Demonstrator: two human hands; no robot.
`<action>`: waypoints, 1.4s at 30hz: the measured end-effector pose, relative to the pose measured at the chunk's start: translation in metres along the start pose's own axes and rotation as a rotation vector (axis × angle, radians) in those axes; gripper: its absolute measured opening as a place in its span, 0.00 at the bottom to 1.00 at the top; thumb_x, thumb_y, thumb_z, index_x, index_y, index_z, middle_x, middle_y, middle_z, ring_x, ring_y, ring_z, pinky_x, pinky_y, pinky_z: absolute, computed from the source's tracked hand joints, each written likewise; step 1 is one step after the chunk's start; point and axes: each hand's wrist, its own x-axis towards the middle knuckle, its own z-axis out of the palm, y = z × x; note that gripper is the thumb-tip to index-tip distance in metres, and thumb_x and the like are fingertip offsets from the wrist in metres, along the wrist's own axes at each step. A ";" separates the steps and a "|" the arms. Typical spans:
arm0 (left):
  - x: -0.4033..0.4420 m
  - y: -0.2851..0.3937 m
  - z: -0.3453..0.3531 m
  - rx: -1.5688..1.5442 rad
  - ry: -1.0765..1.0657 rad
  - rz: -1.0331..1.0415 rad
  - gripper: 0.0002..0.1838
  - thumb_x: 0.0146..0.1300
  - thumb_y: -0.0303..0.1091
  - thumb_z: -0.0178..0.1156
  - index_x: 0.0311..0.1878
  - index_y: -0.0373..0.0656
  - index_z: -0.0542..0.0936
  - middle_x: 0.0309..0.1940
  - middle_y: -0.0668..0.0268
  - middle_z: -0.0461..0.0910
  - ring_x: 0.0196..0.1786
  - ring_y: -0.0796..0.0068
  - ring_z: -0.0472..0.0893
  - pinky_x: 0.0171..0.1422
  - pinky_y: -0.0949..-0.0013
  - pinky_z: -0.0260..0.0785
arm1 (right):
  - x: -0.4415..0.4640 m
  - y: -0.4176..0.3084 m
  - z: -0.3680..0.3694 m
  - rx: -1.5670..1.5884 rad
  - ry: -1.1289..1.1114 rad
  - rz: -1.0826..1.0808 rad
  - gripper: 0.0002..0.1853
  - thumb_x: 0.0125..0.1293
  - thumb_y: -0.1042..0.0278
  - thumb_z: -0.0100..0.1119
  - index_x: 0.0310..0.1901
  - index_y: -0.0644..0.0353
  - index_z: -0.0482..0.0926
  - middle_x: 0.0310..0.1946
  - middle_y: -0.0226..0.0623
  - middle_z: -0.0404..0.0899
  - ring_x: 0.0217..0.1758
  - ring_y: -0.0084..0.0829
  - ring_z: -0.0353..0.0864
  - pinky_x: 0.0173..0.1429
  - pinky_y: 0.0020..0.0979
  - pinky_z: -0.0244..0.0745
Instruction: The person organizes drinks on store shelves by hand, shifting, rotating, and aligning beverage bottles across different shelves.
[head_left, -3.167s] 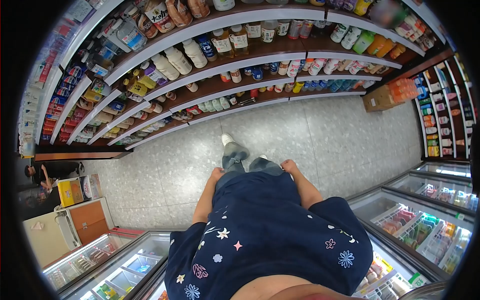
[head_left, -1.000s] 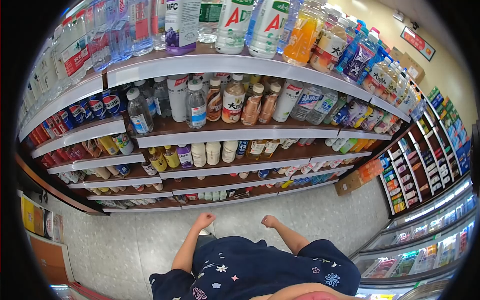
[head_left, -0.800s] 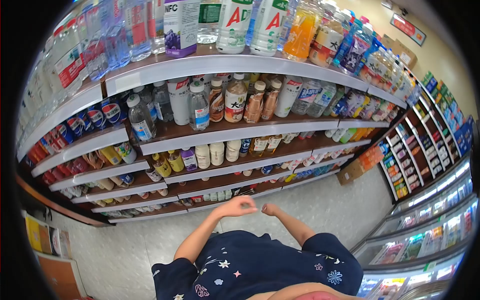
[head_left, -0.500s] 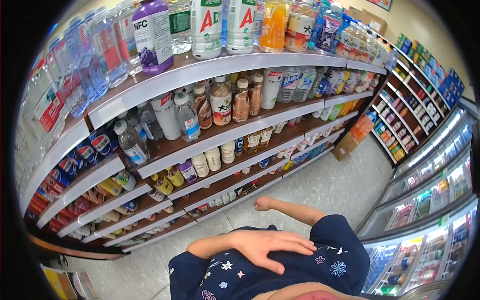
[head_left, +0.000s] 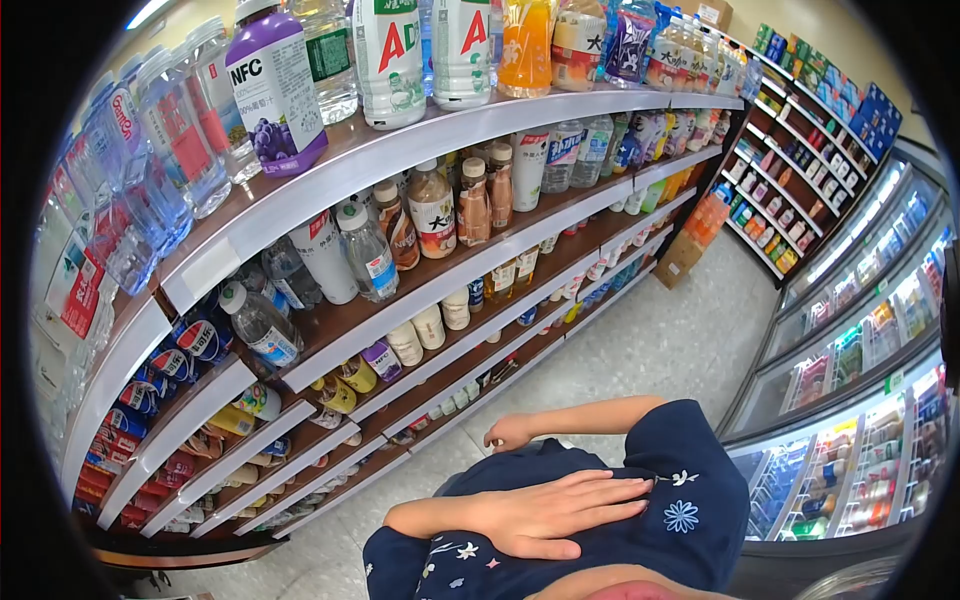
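My left hand [head_left: 565,512] lies flat on the front of the dark blue flowered shirt [head_left: 600,555], its fingers stretched toward the right side of the view. Beyond it, my right hand [head_left: 511,432] hangs low over the floor near the lower shelves, with its fingers curled in. Whatever those fingers may hold is too small to make out. Neither hand touches a shelf. The closest shelf goods in front are small items on the lowest boards [head_left: 480,395].
A long drink shelf [head_left: 420,125] curves across the left and front, full of bottles and cans. Cardboard boxes [head_left: 680,258] stand on the grey floor [head_left: 640,350] at its far end. Lit glass-door coolers [head_left: 850,430] line the right, and another shelf [head_left: 790,170] stands at the back right.
The view has swung to the right and along the aisle. My left hand has risen from beside the body and spread onto the shirt. My right hand stays low with curled fingers.
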 end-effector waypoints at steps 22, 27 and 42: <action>0.023 -0.016 -0.029 -0.018 0.152 0.156 0.43 0.73 0.61 0.32 0.75 0.30 0.47 0.76 0.41 0.40 0.79 0.48 0.40 0.78 0.45 0.29 | -0.002 0.007 -0.051 0.018 -0.154 -0.206 0.19 0.61 0.69 0.56 0.56 0.53 0.77 0.47 0.44 0.82 0.49 0.45 0.82 0.51 0.42 0.75; 0.035 -0.035 -0.037 -0.041 0.121 0.125 0.48 0.70 0.68 0.27 0.74 0.28 0.50 0.75 0.40 0.42 0.79 0.43 0.41 0.77 0.43 0.31 | -0.016 0.006 -0.100 0.167 0.027 -0.248 0.16 0.64 0.63 0.57 0.53 0.55 0.78 0.44 0.43 0.83 0.48 0.44 0.82 0.50 0.41 0.76; -0.022 -0.054 -0.116 0.525 1.150 -0.150 0.14 0.68 0.41 0.57 0.36 0.41 0.83 0.45 0.59 0.84 0.55 0.60 0.79 0.62 0.57 0.67 | -0.081 -0.030 -0.351 0.085 1.499 -0.382 0.14 0.61 0.73 0.62 0.49 0.61 0.79 0.48 0.42 0.80 0.35 0.28 0.82 0.39 0.27 0.77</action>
